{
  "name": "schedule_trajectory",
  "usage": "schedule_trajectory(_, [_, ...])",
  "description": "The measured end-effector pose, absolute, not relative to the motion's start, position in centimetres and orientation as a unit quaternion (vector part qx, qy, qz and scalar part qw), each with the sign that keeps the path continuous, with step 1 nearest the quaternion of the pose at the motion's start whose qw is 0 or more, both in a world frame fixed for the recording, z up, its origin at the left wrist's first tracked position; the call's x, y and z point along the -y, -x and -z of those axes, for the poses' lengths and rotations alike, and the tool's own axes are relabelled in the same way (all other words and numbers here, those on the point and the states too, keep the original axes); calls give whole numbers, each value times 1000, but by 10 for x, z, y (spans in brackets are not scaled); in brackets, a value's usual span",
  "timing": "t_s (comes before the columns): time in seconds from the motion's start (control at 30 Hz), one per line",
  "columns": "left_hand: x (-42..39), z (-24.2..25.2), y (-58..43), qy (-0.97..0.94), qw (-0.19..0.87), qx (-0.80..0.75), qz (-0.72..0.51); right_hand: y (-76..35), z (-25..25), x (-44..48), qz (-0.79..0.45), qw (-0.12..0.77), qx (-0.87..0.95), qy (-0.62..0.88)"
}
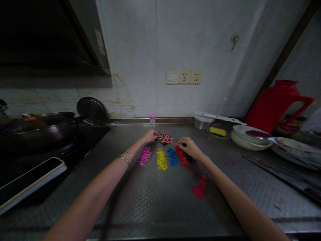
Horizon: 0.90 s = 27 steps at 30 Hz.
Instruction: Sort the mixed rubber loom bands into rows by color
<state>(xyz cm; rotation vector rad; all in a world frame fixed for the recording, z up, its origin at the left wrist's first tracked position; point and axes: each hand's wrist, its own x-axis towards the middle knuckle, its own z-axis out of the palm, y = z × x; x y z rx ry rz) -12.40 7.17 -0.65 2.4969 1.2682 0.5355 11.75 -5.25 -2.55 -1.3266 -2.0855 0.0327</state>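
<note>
A mixed heap of small coloured rubber bands (165, 138) lies on the steel counter (155, 194). In front of it sit sorted rows: pink (144, 156), yellow (162, 159), blue (172, 156) and red (182, 156). My left hand (149, 136) reaches the heap's left edge with fingers pinched on a small band. My right hand (188, 146) rests at the top of the red row, fingers curled and pinched over dark bands; what it grips is too small to name.
A small bottle with a pink cap (152, 120) stands by the wall. A dark wok (42, 129) and a lid (91, 110) sit on the stove at left. Bowls (248, 135), a sponge (217, 131) and a red jug (278, 103) crowd the right. A red smear (199, 187) marks the counter.
</note>
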Motion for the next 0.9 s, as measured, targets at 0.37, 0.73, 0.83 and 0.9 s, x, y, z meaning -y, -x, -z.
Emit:
schedule_trajectory(0.37, [-85, 22, 116, -832, 184, -467, -234, -118, 23, 52, 0, 313, 803, 508])
schedule_trajectory(0.73, [-67, -1, 132, -808, 243, -443, -302, -122, 26, 49, -4, 317, 801, 509])
schedule_trajectory(0.83, [-51, -1, 140, -810, 275, -418, -305, -121, 25, 50, -9, 312, 799, 513])
schedule_trajectory(0.9, [-40, 1, 144, -807, 296, -409, -306, -120, 24, 51, -12, 310, 800, 514])
